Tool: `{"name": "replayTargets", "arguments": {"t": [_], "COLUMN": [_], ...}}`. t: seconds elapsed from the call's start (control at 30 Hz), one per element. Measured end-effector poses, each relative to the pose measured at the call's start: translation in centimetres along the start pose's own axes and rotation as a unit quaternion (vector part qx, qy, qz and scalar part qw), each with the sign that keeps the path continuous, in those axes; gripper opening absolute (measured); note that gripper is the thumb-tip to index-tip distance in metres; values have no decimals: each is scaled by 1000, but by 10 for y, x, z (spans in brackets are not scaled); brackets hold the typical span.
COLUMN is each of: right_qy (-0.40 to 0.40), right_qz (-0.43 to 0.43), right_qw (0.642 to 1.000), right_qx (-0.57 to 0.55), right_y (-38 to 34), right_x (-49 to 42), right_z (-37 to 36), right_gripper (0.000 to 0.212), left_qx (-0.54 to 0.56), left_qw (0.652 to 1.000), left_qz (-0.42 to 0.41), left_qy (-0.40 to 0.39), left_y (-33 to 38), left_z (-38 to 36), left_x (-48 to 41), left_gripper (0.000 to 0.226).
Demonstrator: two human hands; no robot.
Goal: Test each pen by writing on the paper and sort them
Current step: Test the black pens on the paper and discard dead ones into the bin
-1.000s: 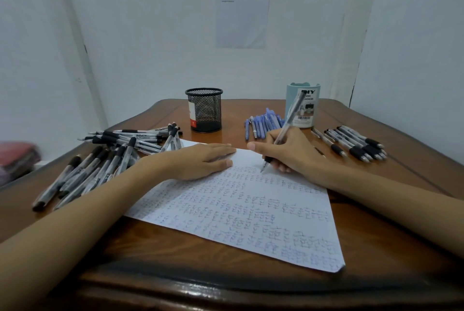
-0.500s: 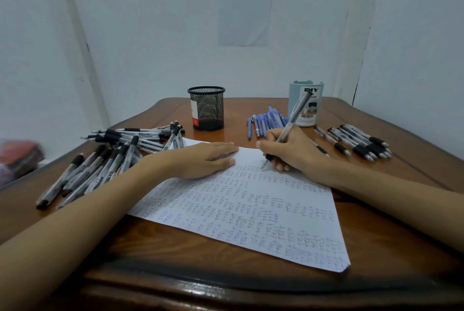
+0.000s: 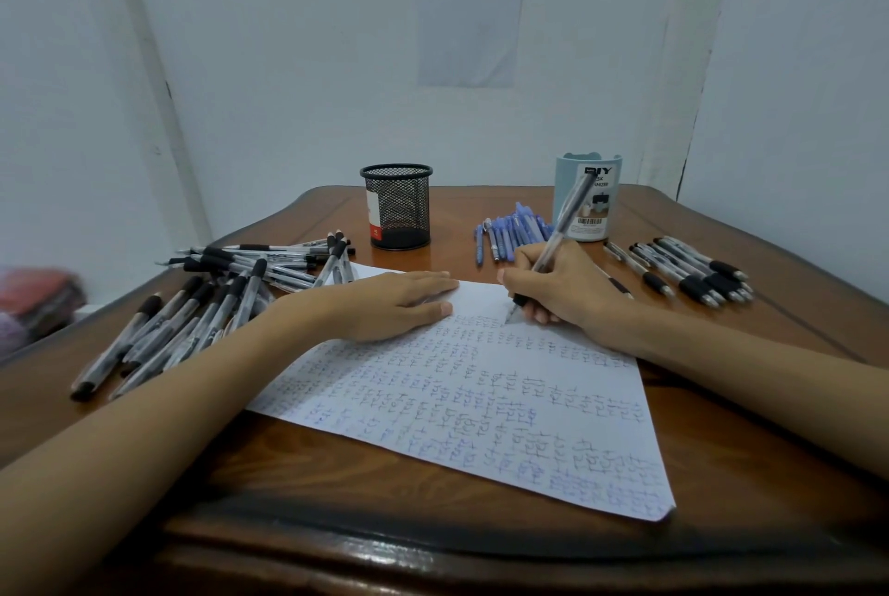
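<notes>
A white sheet of paper (image 3: pixel 481 403), covered in rows of small blue marks, lies on the wooden table (image 3: pixel 481 562). My left hand (image 3: pixel 389 304) lies flat on the sheet's upper left part. My right hand (image 3: pixel 563 287) grips a clear pen with a black grip (image 3: pixel 560 229), its tip touching the paper near the top edge. A large heap of black-grip pens (image 3: pixel 202 306) sits left of the paper. Several blue pens (image 3: pixel 510 232) lie behind my right hand. Another group of black-grip pens (image 3: pixel 692 270) lies at the right.
A black mesh pen cup (image 3: pixel 397 205) stands at the back centre. A light blue organizer cup (image 3: pixel 588 198) stands at the back right. White walls close in behind and to both sides, with a printed sheet (image 3: pixel 469 3) taped up. Reddish cloth (image 3: pixel 38 297) lies off the table's left.
The view has shifted slightly. My right hand with the pen has edged rightward along the top line of the paper. My left hand stays flat on the sheet.
</notes>
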State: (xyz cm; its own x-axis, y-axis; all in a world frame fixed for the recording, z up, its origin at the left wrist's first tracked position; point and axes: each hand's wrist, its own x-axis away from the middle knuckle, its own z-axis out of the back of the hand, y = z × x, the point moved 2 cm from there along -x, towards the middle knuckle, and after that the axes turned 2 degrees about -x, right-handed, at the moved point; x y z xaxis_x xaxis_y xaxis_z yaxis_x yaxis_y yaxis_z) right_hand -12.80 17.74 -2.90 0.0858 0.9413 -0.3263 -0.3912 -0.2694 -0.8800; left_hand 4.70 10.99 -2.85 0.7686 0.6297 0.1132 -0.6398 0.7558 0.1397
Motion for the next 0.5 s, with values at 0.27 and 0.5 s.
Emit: {"name": "replayTargets", "arguments": {"t": [0.27, 0.5], "right_qy": [8, 22], "right_qz": [12, 14], "right_qw": [1000, 999], "right_qx": [8, 33], "right_y": [1, 1], "right_x": [-1, -2], "right_z": [0, 1], "right_gripper": [36, 35], "left_qx": [-1, 2], "left_qw": [1000, 1000], "left_qz": [-2, -4], "left_qy": [-1, -2], "left_y": [2, 2], "left_z": [1, 1], "left_x": [1, 2], "left_gripper": [53, 53]}}
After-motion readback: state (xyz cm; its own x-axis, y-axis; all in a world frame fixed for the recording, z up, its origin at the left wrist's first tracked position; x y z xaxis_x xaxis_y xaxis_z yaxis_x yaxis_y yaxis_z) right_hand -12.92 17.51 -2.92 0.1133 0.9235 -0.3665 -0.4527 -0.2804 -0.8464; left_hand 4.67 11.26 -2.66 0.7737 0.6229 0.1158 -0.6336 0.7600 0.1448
